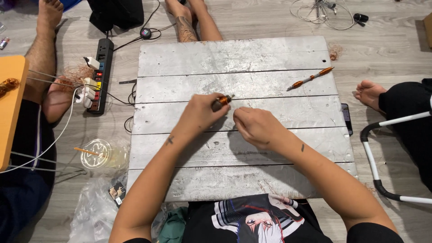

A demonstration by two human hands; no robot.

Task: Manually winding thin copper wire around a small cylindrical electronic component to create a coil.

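**Two hands at a small orange tool over a grey plank board**

Where the picture starts at its left edge, an orange tabletop juts in above a seated person's dark-clothed leg, and another person's bare leg stretches along the wooden floor. Just right of these lies a black power strip with white plugs and cables in it, and nearer the camera a clear plastic cup with a lid and orange straw stands on the floor beside crumpled clear plastic.

Next comes the grey plank board, lying flat on the floor in front of the wearer. Over its middle the left hand is curled closed around a short orange-and-dark tool, whose tip sticks out to the right of the fingers. Just beside it, the right hand is loosely closed with fingertips pinched together near that tip; whether it grips anything I cannot tell.

Further right, a long orange pen-like tool lies slantwise on the board, well apart from both hands. Beyond the board's right edge a bare foot rests on the floor, with a white and black tube frame beside it.
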